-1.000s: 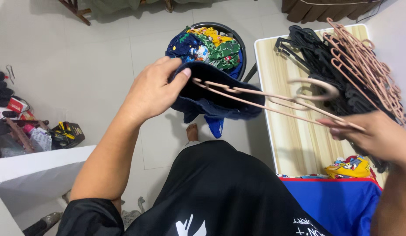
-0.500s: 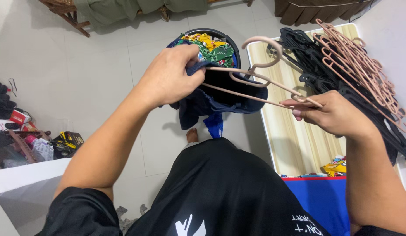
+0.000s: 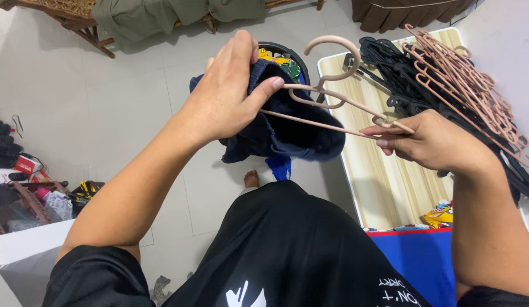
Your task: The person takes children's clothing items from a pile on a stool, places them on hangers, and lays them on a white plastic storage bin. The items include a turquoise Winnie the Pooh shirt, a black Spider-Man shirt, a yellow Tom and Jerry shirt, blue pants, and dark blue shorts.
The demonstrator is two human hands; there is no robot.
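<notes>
1. The left hand [image 3: 227, 94] has risen toward upper centre, fingers clamped on the dark blue garment [image 3: 281, 128], now bunched higher over the basket [image 3: 301, 59].
2. The right hand [image 3: 432, 142] pinches the pink hanger [image 3: 338, 105] at centre right, its arm tucked further inside the cloth than a second ago.

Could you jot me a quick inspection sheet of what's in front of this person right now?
Surface: pale wood-look table at the right, tiled floor below.
Job's things: dark blue garment gripped by the left hand; pink hanger, one end inside the garment, other end held by the right hand.
Clutter: piles of black hangers and pink hangers on the table; black basket of colourful clothes.
Fingers: both hands closed on their things.
Cables: nothing seen.
Surroundings: wooden furniture, odds and ends at left.
</notes>
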